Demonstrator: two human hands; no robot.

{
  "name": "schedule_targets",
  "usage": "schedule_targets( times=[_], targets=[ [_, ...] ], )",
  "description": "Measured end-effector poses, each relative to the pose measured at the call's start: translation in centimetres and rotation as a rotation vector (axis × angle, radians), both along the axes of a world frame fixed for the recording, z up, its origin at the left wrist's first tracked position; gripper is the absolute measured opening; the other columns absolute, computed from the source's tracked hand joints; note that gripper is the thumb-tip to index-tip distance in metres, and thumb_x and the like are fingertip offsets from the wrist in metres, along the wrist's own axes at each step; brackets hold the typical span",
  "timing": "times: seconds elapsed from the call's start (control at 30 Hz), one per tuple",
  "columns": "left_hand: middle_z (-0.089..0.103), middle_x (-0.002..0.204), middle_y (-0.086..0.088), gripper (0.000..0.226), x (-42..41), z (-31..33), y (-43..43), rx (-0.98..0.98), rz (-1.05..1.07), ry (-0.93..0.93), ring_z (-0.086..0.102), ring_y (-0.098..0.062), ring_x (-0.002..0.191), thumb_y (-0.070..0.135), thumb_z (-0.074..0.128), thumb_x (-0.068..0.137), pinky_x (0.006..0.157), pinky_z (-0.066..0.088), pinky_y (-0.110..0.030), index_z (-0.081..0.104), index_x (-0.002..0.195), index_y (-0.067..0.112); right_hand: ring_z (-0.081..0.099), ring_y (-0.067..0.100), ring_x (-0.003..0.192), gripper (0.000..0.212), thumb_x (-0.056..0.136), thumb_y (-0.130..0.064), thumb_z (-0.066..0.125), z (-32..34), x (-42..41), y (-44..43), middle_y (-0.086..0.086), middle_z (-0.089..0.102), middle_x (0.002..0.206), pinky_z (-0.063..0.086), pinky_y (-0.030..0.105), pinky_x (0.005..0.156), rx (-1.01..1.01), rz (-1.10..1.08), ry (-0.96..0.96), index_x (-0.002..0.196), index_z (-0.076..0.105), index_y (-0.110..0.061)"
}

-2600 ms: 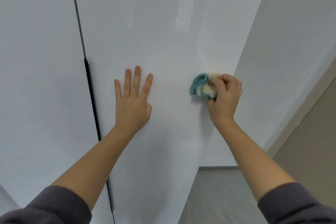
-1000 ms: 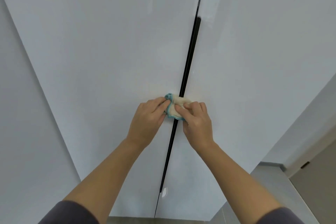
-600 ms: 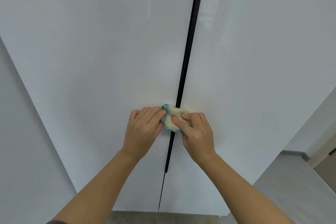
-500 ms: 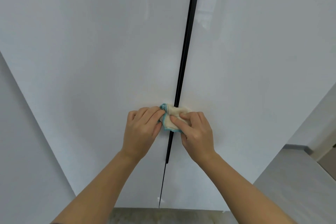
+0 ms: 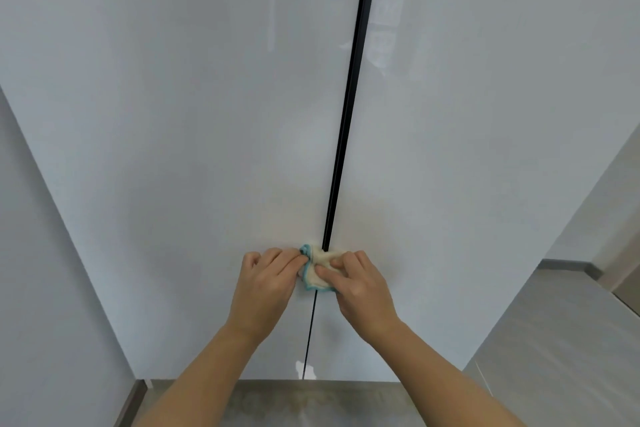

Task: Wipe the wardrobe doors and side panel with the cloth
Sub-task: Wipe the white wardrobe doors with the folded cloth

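Far left of frame: pale panel (image 5: 41, 253), either a wall or the wardrobe's side; cannot tell which.

Left of centre: left door (image 5: 190, 114), glossy white, with faint reflections.

Lower centre, left: left hand (image 5: 266, 282), fingers curled and close together, tips holding the cloth's left edge.

Lower centre: cloth (image 5: 317, 274), cream with a teal border, bunched small, pressed on the doors across the seam.

Centre, top to bottom: seam (image 5: 349, 97), a dark vertical strip between the doors, thinner below the cloth.

Lower centre, right: right hand (image 5: 360, 282), fingers bent, pinching the cloth against the door.

Right: right door (image 5: 485, 114), glossy white, a window glare at the top.

Lower right: grey ledge (image 5: 554, 340).

Bottom edge: floor (image 5: 311, 402).

Step judged: wiping both door edges along the seam. Best done with even pressure and a slow run along the strip, without wedging fabric into the gap.

Not determinable: dirt on the doors, most of the cloth under the fingers, the thumbs, the door tops.
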State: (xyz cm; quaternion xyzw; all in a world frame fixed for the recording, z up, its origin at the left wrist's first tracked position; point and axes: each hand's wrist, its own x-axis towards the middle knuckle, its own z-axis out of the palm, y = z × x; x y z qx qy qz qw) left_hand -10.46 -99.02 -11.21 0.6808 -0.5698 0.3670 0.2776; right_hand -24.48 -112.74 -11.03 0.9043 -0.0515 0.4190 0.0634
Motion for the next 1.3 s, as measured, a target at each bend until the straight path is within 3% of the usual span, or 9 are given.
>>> schedule_targets(
  times=[0.1,0.2,0.4,0.57,0.83,0.97,1.1,1.2,1.3],
  targets=[
    [0.068,0.099,0.006,0.029,0.1,0.3,1.2,0.037,-0.010,0.067,0.062,-0.017,0.089,0.005,0.050,0.081,0.071,0.034,-0.032,0.072,0.097,0.017,0.049,0.024,0.076,0.039,0.071,0.006,0.072,1.3,-1.2,-0.1,0.002,0.050,0.093,0.047,0.032,0.054,-0.012,0.027,0.022,0.101,0.071,-0.018],
    [0.064,0.101,0.000,0.031,0.1,4.5,0.9,-0.110,0.017,0.170,0.057,-0.018,0.095,0.004,0.051,0.077,0.075,0.030,-0.030,0.071,0.098,0.015,0.051,0.027,0.084,0.036,0.079,0.000,0.054,6.8,-2.2,-0.1,0.003,0.051,0.099,0.048,0.035,0.064,0.030,0.023,-0.204,0.105,0.072,-0.018],
    [0.047,0.142,-0.012,0.050,-1.0,13.9,-2.5,-0.259,0.054,0.105,0.040,-0.025,0.135,0.007,0.059,0.080,0.100,0.033,-0.045,0.056,0.129,0.011,0.046,0.025,0.096,0.055,0.076,0.010,0.053,19.3,-0.6,-1.8,0.011,0.054,0.104,0.042,0.027,0.073,0.121,-0.165,-0.559,0.120,0.068,-0.019],
    [0.020,0.160,-0.007,0.061,-0.9,14.2,-4.6,-0.145,0.215,0.093,0.015,-0.023,0.148,0.022,0.046,0.091,0.116,0.011,-0.054,0.030,0.150,0.018,0.041,0.024,0.082,0.046,0.079,0.010,0.054,14.3,0.3,-2.2,0.004,0.050,0.097,0.041,0.034,0.066,-0.023,-0.127,-0.469,0.113,0.072,-0.015],
    [0.016,0.161,-0.009,0.069,-0.9,13.6,-5.0,-0.103,0.331,0.023,0.014,-0.027,0.148,0.050,0.039,0.095,0.114,0.014,-0.060,0.024,0.153,0.018,0.040,0.021,0.071,0.027,0.076,0.001,0.071,4.2,-3.4,-4.0,0.002,0.056,0.082,0.033,0.032,0.058,-0.291,-0.074,0.032,0.094,0.070,-0.020],
    [0.015,0.161,-0.009,0.071,-1.2,13.6,-5.1,-0.101,0.366,0.022,0.013,-0.027,0.149,0.051,0.040,0.093,0.113,0.017,-0.062,0.022,0.153,0.017,0.049,0.028,0.076,0.024,0.083,-0.005,0.061,12.2,-4.8,-5.5,0.009,0.064,0.088,0.039,0.035,0.061,-0.260,-0.136,-0.182,0.097,0.074,-0.019],
    [0.016,0.160,-0.010,0.070,-1.8,13.8,-5.2,-0.126,0.361,0.067,0.012,-0.027,0.148,0.046,0.042,0.090,0.112,0.018,-0.064,0.025,0.151,0.016,0.047,0.028,0.097,0.049,0.064,0.006,0.061,18.4,-6.3,-7.2,0.008,0.055,0.105,0.045,0.037,0.070,0.010,-0.291,-0.445,0.108,0.068,-0.016],
    [0.018,0.160,-0.012,0.071,-2.5,14.0,-5.6,-0.129,0.378,0.110,0.012,-0.028,0.148,0.040,0.050,0.088,0.110,0.020,-0.066,0.027,0.150,0.014,0.043,0.029,0.098,0.059,0.056,0.008,0.059,15.2,-5.4,-6.1,0.004,0.045,0.106,0.046,0.035,0.072,0.103,-0.333,-0.456,0.109,0.060,-0.019],
    [0.017,0.159,-0.015,0.080,-3.0,14.1,-5.9,-0.084,0.418,0.120,0.012,-0.032,0.148,0.036,0.060,0.083,0.108,0.023,-0.067,0.024,0.150,0.010,0.044,0.028,0.087,0.055,0.055,0.008,0.061,8.2,-5.6,-5.2,0.007,0.050,0.095,0.044,0.031,0.061,-0.002,-0.328,-0.225,0.102,0.058,-0.020]
  ],
)
